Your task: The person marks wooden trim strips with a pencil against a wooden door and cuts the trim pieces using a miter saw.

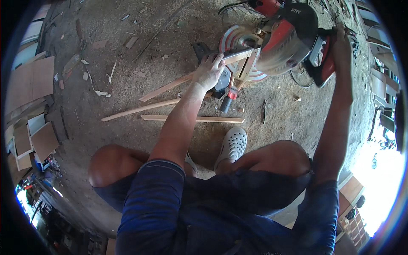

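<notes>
A red and black mitre saw point(299, 19) stands on the floor in front of me, its head raised to the right with the blade point(278, 57) below the guard. My right hand point(341, 46) is closed around the saw's red and black handle point(326, 63). On the left side of the saw base, my left hand point(208, 71) grips a thin wooden strip point(168, 88) and holds it at the fence. That strip slants down to the left, past my wrist. The blade stands close to its right end; whether they touch I cannot tell.
Two more wooden strips point(140, 110) point(193, 119) lie between the saw and my feet. Small offcuts point(131, 42) and sawdust are scattered over the floor. Boards point(32, 78) lean at the left edge. A black cable point(301, 83) loops beneath the saw handle.
</notes>
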`<state>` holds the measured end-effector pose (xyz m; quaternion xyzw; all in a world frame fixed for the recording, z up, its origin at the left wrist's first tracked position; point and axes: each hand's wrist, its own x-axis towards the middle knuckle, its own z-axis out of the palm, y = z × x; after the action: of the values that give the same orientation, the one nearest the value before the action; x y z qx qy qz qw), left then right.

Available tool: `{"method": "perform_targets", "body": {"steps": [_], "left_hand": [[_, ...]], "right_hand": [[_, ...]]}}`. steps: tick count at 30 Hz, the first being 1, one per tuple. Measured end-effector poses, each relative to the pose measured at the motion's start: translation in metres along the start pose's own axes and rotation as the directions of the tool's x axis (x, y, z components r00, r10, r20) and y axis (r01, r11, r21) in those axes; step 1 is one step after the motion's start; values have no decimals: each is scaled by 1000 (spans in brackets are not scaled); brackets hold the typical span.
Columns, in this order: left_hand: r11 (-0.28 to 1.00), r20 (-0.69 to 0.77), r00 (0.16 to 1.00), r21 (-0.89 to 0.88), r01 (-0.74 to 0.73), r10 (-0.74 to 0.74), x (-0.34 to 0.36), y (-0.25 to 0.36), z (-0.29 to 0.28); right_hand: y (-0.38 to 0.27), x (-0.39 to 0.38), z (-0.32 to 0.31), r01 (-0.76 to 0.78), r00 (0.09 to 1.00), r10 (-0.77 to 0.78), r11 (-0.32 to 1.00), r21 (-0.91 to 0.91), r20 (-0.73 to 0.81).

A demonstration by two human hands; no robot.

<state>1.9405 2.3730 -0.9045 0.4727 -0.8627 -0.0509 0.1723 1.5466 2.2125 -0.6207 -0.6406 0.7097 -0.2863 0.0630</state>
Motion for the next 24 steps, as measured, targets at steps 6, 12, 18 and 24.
{"method": "perform_targets", "body": {"steps": [6, 12, 18, 24], "left_hand": [[999, 75, 996, -3, 41, -41, -3, 2, -7], [999, 63, 998, 39, -8, 6, -4, -1, -8], [999, 84, 996, 34, 9, -12, -7, -1, -12], [1000, 70, 998, 31, 2, -4, -6, -2, -13]], "right_hand": [[-98, -148, 24, -223, 941, 314, 859, 461, -130], [-77, -197, 41, -360, 847, 530, 610, 706, -26], [-75, -198, 41, -577, 773, 553, 412, 705, 310], [-74, -195, 43, -549, 773, 562, 359, 755, 295]]}}
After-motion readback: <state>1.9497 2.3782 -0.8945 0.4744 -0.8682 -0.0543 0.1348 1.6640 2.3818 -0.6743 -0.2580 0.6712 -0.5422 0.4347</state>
